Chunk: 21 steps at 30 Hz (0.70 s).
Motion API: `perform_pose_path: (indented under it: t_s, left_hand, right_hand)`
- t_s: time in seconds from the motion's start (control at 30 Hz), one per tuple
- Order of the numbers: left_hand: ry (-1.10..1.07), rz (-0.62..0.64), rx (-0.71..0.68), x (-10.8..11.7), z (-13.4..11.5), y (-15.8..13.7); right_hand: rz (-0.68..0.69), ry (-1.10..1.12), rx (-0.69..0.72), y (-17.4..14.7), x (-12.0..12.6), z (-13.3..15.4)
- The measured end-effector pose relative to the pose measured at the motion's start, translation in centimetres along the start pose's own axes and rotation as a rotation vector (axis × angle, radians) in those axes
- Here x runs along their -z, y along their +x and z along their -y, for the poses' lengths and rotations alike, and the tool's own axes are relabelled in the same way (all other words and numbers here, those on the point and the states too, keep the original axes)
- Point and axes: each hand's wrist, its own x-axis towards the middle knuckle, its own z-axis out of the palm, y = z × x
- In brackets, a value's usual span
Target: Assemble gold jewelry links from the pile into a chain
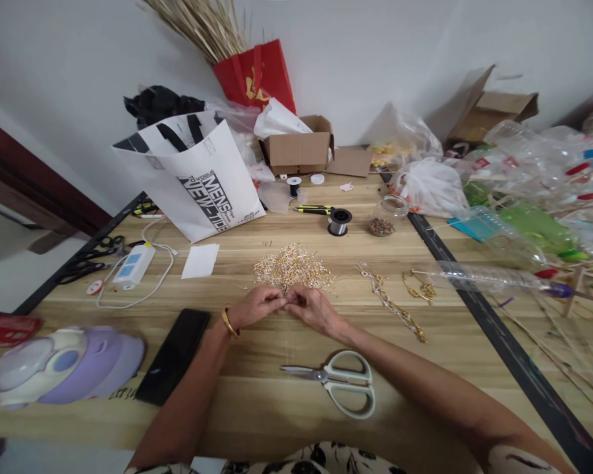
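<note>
My left hand (257, 305), with a gold bangle (230, 323) at the wrist, is closed in a pinch. Its fingertips meet those of my right hand (315, 308), which is pinched shut as well. What they hold is too small to make out; faint thin lines run down the table below them. Just beyond the fingertips lies a loose pile of gold and silvery beads (291, 264). Scissors (326, 375) with pale green handles lie nearer to me, their blades pointing left. To the right are a beaded strand (393, 304) and a smaller gold strand (419, 288).
A wire spool (339, 222), a utility knife (313, 210) and a jar of small beads (383, 224) stand beyond the pile. Left are a black phone (174, 355), a purple-white bottle (89, 365), a power strip (134, 265) and a white paper bag (192, 178). Plastic bottles (528, 230) crowd the right.
</note>
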Motion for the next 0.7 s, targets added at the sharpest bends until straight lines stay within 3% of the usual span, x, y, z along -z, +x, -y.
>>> perform_pose_path:
  t_s: [0.33,0.7]
  left_hand:
    - [-0.028,0.054,0.02,0.3,0.1,-0.3]
    - [-0.133,0.052,0.042,-0.3,-0.1,-0.1]
  right_hand:
    - [0.029,0.139,-0.057,-0.8,-0.7,-1.2]
    - [0.083,0.053,-0.052,-1.3,-0.8,-0.6]
